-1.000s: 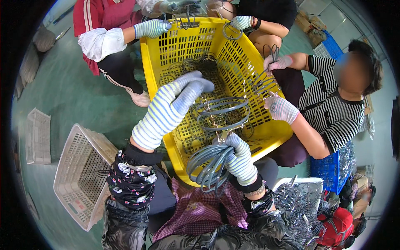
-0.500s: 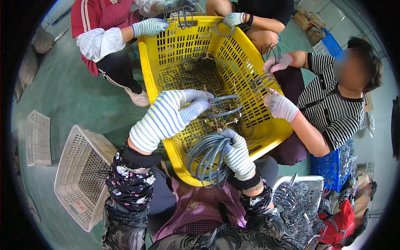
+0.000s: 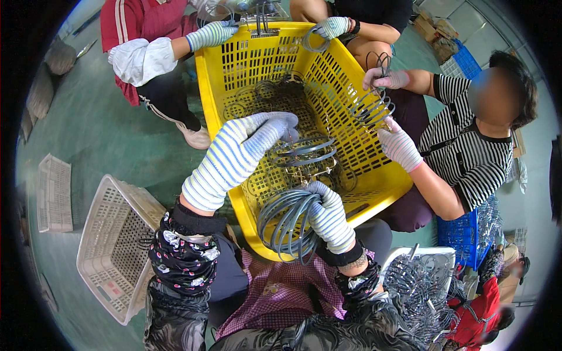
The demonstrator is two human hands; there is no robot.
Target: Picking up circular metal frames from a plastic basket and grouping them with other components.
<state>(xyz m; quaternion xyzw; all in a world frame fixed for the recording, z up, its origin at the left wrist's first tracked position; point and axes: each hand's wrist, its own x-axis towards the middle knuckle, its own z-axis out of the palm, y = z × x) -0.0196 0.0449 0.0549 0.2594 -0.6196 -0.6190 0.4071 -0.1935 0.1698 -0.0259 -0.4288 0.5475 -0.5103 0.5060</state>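
Note:
My left hand (image 3: 243, 146), in a white glove with blue and yellow stripes, is over the yellow basket with fingers and thumb pinched together. What lies between its fingertips is hidden. Just beneath them hang a few loose grey rings (image 3: 310, 157) with small brass-coloured metal ends. My right hand (image 3: 331, 217), gloved alike, is closed on a thick bundle of grey rings (image 3: 285, 225) at the near rim of the yellow basket (image 3: 241, 219). Dark thin rings (image 3: 281, 90) lie tangled on the basket's bottom.
A co-worker on the right (image 3: 468, 140) holds grey rings (image 3: 372, 110) over the basket; two others reach its far rim. A white crate (image 3: 111, 251) stands at left. Another white crate (image 3: 448, 257), heaped with rings, is at lower right, near a blue crate (image 3: 459, 234).
My left hand has risen slightly off the loose rings, which now spread lower and farther left. My right hand with its bundle has shifted slightly left. The right co-worker's rings fan out more.

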